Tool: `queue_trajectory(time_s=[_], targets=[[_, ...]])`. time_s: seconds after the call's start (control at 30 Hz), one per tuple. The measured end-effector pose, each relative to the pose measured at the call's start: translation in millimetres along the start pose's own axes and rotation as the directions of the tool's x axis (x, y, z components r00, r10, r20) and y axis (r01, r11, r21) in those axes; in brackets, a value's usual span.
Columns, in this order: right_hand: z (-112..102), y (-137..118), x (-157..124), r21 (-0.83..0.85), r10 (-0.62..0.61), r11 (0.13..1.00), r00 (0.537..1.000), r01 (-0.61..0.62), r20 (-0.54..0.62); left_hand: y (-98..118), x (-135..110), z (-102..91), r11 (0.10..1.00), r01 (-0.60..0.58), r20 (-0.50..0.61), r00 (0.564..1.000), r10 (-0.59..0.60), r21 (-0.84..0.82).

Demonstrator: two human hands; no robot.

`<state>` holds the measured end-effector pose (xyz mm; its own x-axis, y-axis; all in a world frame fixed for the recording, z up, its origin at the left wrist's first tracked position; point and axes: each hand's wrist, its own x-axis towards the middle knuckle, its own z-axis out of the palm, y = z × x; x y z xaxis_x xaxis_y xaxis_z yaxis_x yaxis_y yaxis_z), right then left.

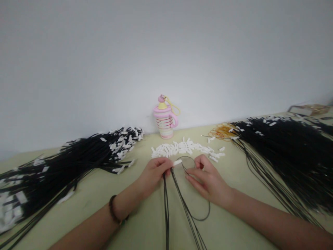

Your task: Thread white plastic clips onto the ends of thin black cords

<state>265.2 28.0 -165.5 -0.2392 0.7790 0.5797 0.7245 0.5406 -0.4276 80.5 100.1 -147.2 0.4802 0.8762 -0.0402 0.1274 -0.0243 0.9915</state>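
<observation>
My left hand (158,170) is closed in a pinch around several black cords (166,208), which hang down toward the table's near side. At its fingertips a small white sleeve (177,162) sticks out to the right. A thin cord loop (191,158) curves from the sleeve to my right hand (208,178). The right thumb and fingers are bent around that cord, and a slack bend of it drops below the hand. Just beyond both hands lies a loose row of small white sleeves (182,147).
A pink and white cup (165,121) with a yellow strap stands by the wall. Bundles of black cords with white ends lie at left (91,152) and right (286,149). Tangled orange rubber bands (222,132) and a thin hooked tool (208,135) lie right of centre.
</observation>
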Motion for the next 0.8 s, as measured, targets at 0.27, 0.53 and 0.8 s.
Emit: queue_trajectory(time_s=[0.27,0.53,0.8], targets=[[5,19,10,0.603,0.286,0.675,0.904,-0.425,0.317,28,-13,-9.8,0.941,0.012,0.189,0.980,0.056,-0.338],[-15,44,23,0.804,0.526,0.296,0.791,-0.516,0.314,12,-11,0.7,0.962,-0.054,0.341,0.939,-0.041,0.267],[-7,6,13,0.334,0.379,0.874,0.925,-0.352,-0.017,0,-5,11.2,0.946,-0.059,0.053,0.998,0.044,0.318]])
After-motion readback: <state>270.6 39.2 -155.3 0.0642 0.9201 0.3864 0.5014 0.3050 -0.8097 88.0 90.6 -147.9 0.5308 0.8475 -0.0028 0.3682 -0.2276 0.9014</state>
